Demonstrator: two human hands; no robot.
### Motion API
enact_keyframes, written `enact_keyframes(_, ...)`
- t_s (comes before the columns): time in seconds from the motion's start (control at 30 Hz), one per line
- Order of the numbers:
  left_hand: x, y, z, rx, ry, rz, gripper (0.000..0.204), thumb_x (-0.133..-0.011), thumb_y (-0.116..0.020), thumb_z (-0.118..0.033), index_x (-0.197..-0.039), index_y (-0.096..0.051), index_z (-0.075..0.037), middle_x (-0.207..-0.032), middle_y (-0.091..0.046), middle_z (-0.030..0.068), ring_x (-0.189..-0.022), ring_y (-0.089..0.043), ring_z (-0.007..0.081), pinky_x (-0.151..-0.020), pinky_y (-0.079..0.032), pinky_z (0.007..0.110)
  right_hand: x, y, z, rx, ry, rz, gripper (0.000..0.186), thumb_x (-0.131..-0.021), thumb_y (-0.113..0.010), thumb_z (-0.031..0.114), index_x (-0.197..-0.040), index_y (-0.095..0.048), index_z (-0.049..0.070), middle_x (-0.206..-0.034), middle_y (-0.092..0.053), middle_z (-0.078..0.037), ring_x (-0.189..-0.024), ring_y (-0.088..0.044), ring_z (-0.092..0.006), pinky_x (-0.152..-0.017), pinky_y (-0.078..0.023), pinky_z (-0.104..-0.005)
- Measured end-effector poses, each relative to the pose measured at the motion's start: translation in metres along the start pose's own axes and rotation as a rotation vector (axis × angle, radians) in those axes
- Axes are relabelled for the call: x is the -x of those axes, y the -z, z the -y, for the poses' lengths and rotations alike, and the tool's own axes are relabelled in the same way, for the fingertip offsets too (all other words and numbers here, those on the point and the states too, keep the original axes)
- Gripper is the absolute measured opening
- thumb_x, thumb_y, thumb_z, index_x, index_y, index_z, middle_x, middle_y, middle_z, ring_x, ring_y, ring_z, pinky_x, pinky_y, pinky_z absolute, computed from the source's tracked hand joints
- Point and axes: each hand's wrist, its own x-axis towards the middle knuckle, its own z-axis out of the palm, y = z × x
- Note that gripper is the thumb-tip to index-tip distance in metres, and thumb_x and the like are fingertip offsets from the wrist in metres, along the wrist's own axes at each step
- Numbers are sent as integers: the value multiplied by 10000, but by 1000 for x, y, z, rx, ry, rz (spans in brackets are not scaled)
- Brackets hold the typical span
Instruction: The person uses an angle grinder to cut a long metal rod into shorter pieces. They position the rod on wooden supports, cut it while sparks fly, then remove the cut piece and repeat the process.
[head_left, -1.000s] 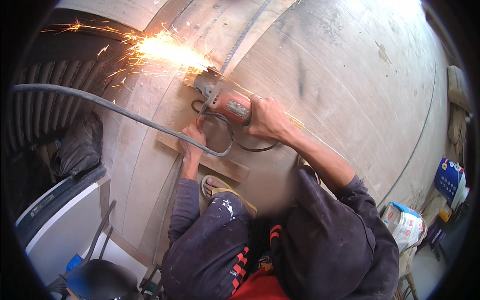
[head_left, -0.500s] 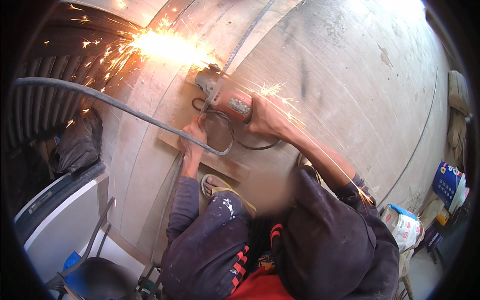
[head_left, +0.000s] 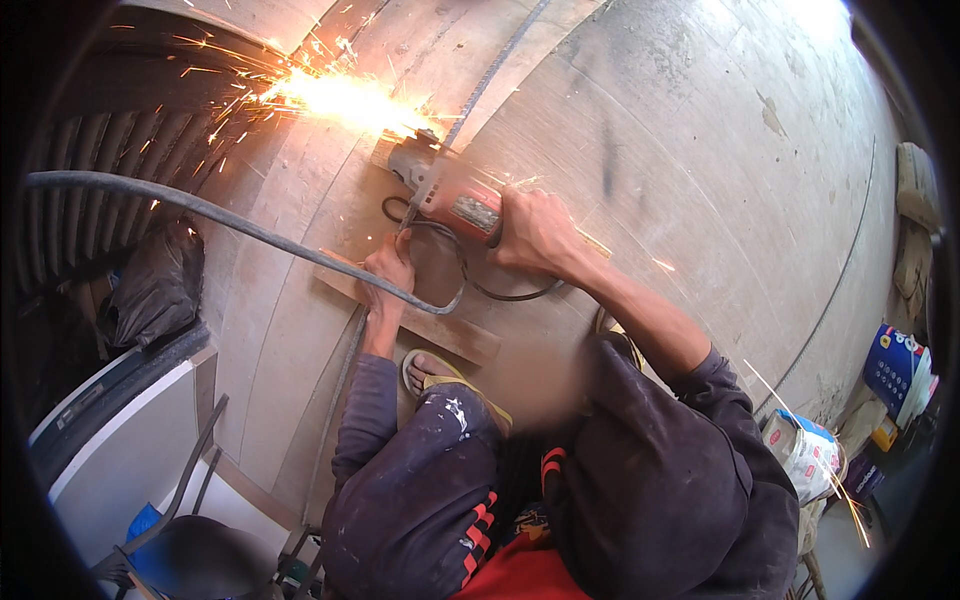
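My right hand [head_left: 538,232] is closed around the red body of an angle grinder [head_left: 462,200], which has a grey metal head. Bright sparks [head_left: 350,102] spray from the head toward the upper left. A ribbed steel rebar [head_left: 497,68] runs down from the top edge and passes by the grinder head. Below the grinder, my left hand [head_left: 390,264] is closed around the rebar, its fingertips partly hidden. Across my left wrist curves a grey rod or cable [head_left: 230,208]; I cannot tell which. The cutting disc is hard to make out. A wooden board [head_left: 450,333] lies under the work.
My sandalled foot [head_left: 430,370] stands by the board. Dark ridged panels [head_left: 90,190] and a crumpled black bag [head_left: 155,285] are at the left. Another rebar [head_left: 838,270] lies on the floor to the right, near a blue bucket [head_left: 893,365] and a white sack [head_left: 803,455].
The spark spray has changed shape, with fewer sparks over my right forearm and some now near the white sack. My hands and the grinder stay almost in place.
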Motion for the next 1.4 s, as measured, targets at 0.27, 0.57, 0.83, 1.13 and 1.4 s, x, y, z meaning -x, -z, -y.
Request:
enact_keyframes(0.27, -1, 1, -2, -18, 9, 6, 571, -997, -361, -521, -849, -626, -38, -611, -602, 256, -633, -620, 483, -582, -469, 556, -3, 6, 4, 15, -6, 49, 447, -597, -724, 218, -874, -596, -108, -780, -637, -311, -796, -652, -448, -731, -521, -474)
enact_keyframes(0.57, -1, 1, -4, 7, 24, 8, 576, -994, -358, -531, -850, -619, -38, -644, -601, 281, -649, -611, 502, -568, -466, 566, -5, 4, 6, -5, -4, 3, 444, -594, -725, 221, -883, -601, -92, -778, -637, -309, -799, -653, -445, -741, -528, -470)
enact_keyframes(0.83, -1, -2, 0, -8, 34, 17, 551, -991, -375, -519, -860, -618, -43, -658, -607, 278, -673, -610, 507, -593, -462, 573, -9, 0, 1, -36, 8, 0, 432, -582, -733, 215, -854, -600, -93, -760, -637, -306, -774, -655, -440, -721, -530, -473)
enact_keyframes(1.13, -2, -4, 1, 13, 11, 31, 531, -993, -382, -504, -856, -619, -49, -638, -598, 276, -643, -605, 499, -569, -451, 573, -12, -2, -2, -6, 24, -2, 370, -570, -724, 188, -785, -620, -95, -745, -630, -300, -768, -654, -433, -699, -528, -467)
enact_keyframes(1.4, 0, -4, 8, -3, 5, 27, 563, -997, -352, -521, -850, -620, -47, -634, -595, 276, -640, -603, 498, -559, -447, 570, -11, -1, 0, -80, 10, 19, 340, -579, -701, 161, -786, -620, -96, -727, -613, -318, -760, -648, -447, -671, -520, -470)
